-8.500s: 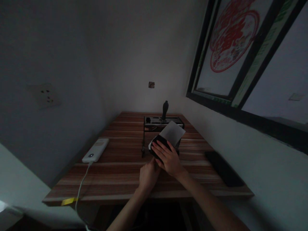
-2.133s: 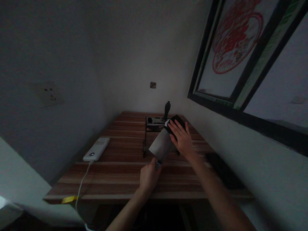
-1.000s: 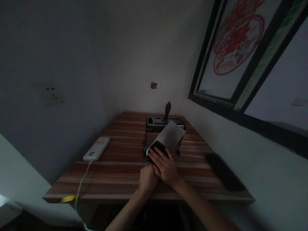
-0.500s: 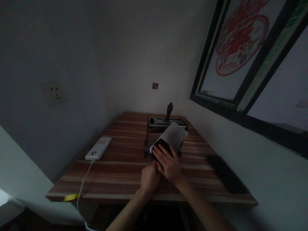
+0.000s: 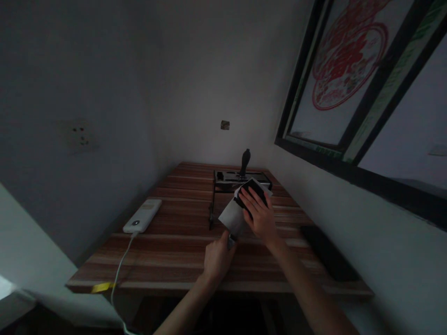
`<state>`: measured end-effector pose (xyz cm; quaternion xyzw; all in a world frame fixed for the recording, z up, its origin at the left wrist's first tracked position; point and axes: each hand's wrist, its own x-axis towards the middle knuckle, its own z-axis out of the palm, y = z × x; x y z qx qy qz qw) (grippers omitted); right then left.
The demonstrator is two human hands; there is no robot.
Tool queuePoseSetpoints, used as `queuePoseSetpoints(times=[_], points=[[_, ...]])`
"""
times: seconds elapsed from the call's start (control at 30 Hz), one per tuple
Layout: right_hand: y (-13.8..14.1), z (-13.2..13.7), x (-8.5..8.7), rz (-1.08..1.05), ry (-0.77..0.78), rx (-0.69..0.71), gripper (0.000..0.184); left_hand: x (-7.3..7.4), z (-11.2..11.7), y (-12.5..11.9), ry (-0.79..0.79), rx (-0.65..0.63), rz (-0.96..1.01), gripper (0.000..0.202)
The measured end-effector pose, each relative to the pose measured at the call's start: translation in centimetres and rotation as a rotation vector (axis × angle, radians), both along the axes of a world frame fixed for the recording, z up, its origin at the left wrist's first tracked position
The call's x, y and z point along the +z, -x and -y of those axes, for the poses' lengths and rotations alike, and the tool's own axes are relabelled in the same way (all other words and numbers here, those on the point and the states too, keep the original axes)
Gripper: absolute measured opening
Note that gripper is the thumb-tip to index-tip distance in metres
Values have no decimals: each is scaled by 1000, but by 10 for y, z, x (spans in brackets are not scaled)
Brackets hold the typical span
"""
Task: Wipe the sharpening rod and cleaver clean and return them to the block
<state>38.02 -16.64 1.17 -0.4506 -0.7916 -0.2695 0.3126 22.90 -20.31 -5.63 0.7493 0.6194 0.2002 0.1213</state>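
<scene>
My left hand (image 5: 218, 258) is wrapped round the handle of a cleaver, just above the near part of the table. The broad pale grey cleaver blade (image 5: 231, 217) slants away to the upper right. Over the blade's far part, my right hand (image 5: 260, 216) presses a black cloth (image 5: 252, 191), fingers laid along it. That cloth hides much of the blade's far end. Just behind the blade stands a metal frame device (image 5: 226, 176) with an upright black handle (image 5: 245, 162); the cleaver and my right hand cover part of it.
A white power bank (image 5: 148, 213) with a white cable (image 5: 120, 267) lies at the left of the wood-grain table (image 5: 174, 249). Yellow tape (image 5: 102, 287) marks the front edge. A flat black object (image 5: 328, 253) lies at the right, below a dark-framed window (image 5: 314, 158).
My right hand has slid the black cloth up the blade, away from the handle, baring the blade's near part. My left hand keeps its grip in about the same place.
</scene>
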Motion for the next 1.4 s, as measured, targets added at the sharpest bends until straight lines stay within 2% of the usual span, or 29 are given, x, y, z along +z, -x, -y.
queuePoseSetpoints(times=[0.3,0.63,0.9,1.2,1.4], points=[[-20,-13,19,-54,-50,-79,44,3,2,0,27,-2,-8,31],[-17,-6,14,-115,-47,-62,50,7,3,-1,51,-5,-36,31],[-4,7,-5,-62,18,-43,48,5,2,-1,52,-13,-34,32],[37,32,-40,-18,105,120,45,-3,-1,3,41,-18,19,25],[47,42,-46,13,159,211,42,-7,-3,5,84,-78,-29,26]])
